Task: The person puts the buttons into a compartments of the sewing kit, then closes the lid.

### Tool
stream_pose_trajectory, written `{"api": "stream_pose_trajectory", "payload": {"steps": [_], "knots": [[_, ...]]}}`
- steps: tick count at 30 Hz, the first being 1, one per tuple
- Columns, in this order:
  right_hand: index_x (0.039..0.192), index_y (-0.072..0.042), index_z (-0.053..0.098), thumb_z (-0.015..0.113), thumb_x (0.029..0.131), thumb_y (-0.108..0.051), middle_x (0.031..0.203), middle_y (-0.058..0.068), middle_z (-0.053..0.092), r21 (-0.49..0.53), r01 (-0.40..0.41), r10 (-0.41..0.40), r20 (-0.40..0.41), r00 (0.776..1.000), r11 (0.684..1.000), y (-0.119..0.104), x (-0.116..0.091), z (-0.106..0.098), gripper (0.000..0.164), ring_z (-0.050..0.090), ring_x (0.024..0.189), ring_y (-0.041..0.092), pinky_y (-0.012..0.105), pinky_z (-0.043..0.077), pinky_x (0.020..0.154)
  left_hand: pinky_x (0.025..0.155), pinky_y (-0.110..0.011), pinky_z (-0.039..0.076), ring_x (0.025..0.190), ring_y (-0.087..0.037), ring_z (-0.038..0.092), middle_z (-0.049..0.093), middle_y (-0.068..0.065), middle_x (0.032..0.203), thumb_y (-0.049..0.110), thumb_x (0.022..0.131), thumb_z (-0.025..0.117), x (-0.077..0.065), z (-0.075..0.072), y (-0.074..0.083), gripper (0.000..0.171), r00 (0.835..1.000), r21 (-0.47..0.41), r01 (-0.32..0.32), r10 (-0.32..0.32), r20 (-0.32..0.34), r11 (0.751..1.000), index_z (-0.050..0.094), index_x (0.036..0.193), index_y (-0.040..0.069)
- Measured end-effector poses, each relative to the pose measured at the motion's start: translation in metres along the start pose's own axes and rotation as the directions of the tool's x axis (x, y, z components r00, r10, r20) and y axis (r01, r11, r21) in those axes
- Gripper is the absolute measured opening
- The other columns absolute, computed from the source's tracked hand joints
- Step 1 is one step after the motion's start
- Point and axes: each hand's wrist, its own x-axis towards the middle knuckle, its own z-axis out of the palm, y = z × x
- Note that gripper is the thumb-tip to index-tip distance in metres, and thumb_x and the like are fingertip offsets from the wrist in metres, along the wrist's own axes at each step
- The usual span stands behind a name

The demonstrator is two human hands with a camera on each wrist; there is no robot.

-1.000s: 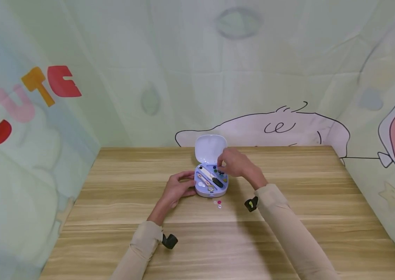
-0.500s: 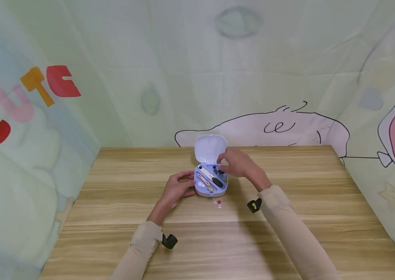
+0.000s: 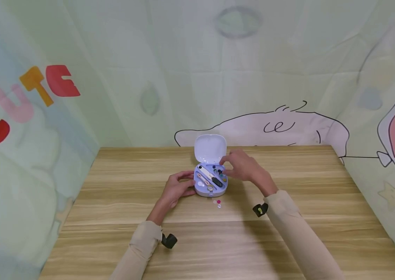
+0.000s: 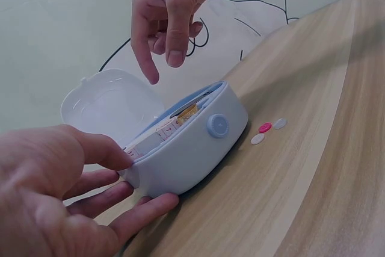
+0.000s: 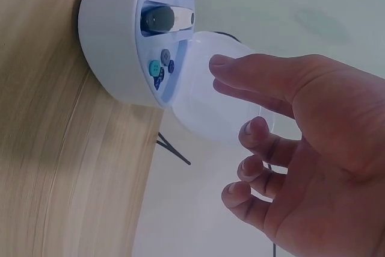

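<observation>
A white and light-blue sewing box [image 3: 206, 193] stands on the table with its lid [image 3: 210, 148] raised. My left hand [image 3: 179, 186] rests at its left side; in the left wrist view fingertips touch the rim and the lower side. My right hand [image 3: 243, 165] hovers over the box's right edge, fingers loosely bent, with nothing seen in them. Inside lie a slim white-and-black tool [image 3: 215, 180], a numbered measuring tape [image 4: 165, 130], and several dark and teal buttons [image 5: 154, 67] in one compartment.
In front of the box, a pink button [image 3: 219, 202] and two pale ones lie on the wooden table [image 3: 197, 249]. A printed cloth backdrop [image 3: 130, 77] hangs behind the table and at both sides.
My right hand has drawn back to the right from the button compartment, its thumb and finger now farther apart. My left hand and the box have stayed in place.
</observation>
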Motion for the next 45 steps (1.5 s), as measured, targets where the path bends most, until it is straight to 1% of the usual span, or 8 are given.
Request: {"api": "stream_pose_trajectory", "payload": {"steps": [6, 12, 17, 29, 34, 36, 41, 45], "knots": [[0.123, -0.016, 0.076, 0.079, 0.094, -0.023, 0.112, 0.012, 0.063, -0.017, 0.01, -0.01, -0.013, 1.0, 1.0, -0.006, -0.01, 0.0, 0.03, 0.051, 0.103, 0.029, 0.039, 0.053, 0.07, 0.082, -0.041, 0.066, 0.094, -0.025, 0.071, 0.059, -0.021, 0.127, -0.006, 0.095, 0.067, 0.0, 0.0, 0.0, 0.043, 1.0, 0.0, 0.002, -0.002, -0.004, 1.0, 0.063, 0.138, -0.001], [0.12, -0.019, 0.077, 0.081, 0.092, -0.023, 0.109, 0.011, 0.064, -0.033, 0.043, -0.043, -0.017, 0.999, 0.999, -0.012, -0.018, 0.0, 0.028, 0.052, 0.098, 0.027, 0.035, 0.052, 0.068, 0.081, -0.041, 0.066, 0.092, -0.024, 0.071, 0.059, -0.022, 0.127, -0.006, 0.095, 0.067, 0.0, 0.001, 0.0, 0.043, 1.0, -0.001, 0.0, 0.0, -0.007, 1.0, 0.063, 0.137, -0.002], [0.119, -0.021, 0.078, 0.081, 0.092, -0.024, 0.108, 0.011, 0.065, -0.047, 0.04, -0.041, -0.012, 0.999, 0.998, -0.012, -0.024, 0.003, 0.026, 0.051, 0.096, 0.026, 0.035, 0.052, 0.067, 0.083, -0.041, 0.066, 0.093, -0.025, 0.071, 0.059, -0.022, 0.128, -0.007, 0.095, 0.067, 0.002, 0.0, -0.001, 0.043, 1.0, -0.007, 0.004, -0.004, -0.002, 1.0, 0.062, 0.138, -0.002], [0.111, -0.023, 0.081, 0.081, 0.093, -0.022, 0.108, 0.01, 0.066, -0.039, 0.089, -0.088, 0.04, 0.995, 0.995, -0.016, -0.038, 0.018, 0.018, 0.053, 0.094, 0.024, 0.037, 0.054, 0.07, 0.083, -0.041, 0.066, 0.095, -0.026, 0.071, 0.058, -0.022, 0.128, -0.006, 0.096, 0.067, 0.001, 0.0, -0.001, 0.043, 1.0, -0.004, 0.008, -0.008, -0.002, 1.0, 0.063, 0.138, -0.002], [0.106, -0.021, 0.081, 0.08, 0.093, -0.014, 0.116, 0.007, 0.069, 0.008, 0.097, -0.097, 0.072, 0.993, 0.995, -0.02, -0.043, 0.027, 0.016, 0.055, 0.097, 0.023, 0.042, 0.058, 0.079, 0.081, -0.04, 0.067, 0.093, -0.025, 0.071, 0.059, -0.021, 0.127, -0.007, 0.095, 0.067, 0.001, 0.0, 0.0, 0.042, 1.0, -0.006, 0.011, -0.011, -0.007, 1.0, 0.063, 0.137, -0.002], [0.105, -0.019, 0.082, 0.08, 0.092, -0.012, 0.115, 0.006, 0.07, 0.015, 0.119, -0.12, 0.086, 0.989, 0.993, -0.022, -0.045, 0.031, 0.015, 0.057, 0.096, 0.021, 0.042, 0.059, 0.082, 0.08, -0.04, 0.067, 0.092, -0.024, 0.071, 0.059, -0.022, 0.127, -0.007, 0.095, 0.067, 0.001, 0.0, 0.0, 0.042, 1.0, -0.006, 0.009, -0.009, -0.008, 1.0, 0.063, 0.137, -0.002], [0.099, -0.017, 0.083, 0.078, 0.094, -0.016, 0.099, 0.001, 0.072, 0.012, 0.195, -0.195, 0.102, 0.975, 0.981, -0.024, -0.046, 0.044, 0.007, 0.06, 0.088, 0.016, 0.038, 0.059, 0.077, 0.082, -0.041, 0.066, 0.093, -0.025, 0.071, 0.059, -0.023, 0.128, -0.006, 0.096, 0.067, 0.002, 0.0, -0.001, 0.043, 1.0, -0.008, 0.006, -0.006, -0.004, 1.0, 0.062, 0.138, -0.002], [0.098, -0.02, 0.084, 0.078, 0.094, -0.018, 0.097, -0.004, 0.072, 0.014, 0.196, -0.197, 0.111, 0.974, 0.98, -0.024, -0.044, 0.052, 0.007, 0.062, 0.089, 0.014, 0.036, 0.059, 0.077, 0.085, -0.043, 0.066, 0.095, -0.026, 0.07, 0.058, -0.025, 0.13, -0.006, 0.096, 0.067, 0.001, 0.0, -0.001, 0.043, 1.0, -0.01, 0.002, -0.002, 0.002, 1.0, 0.062, 0.139, -0.003]]}}
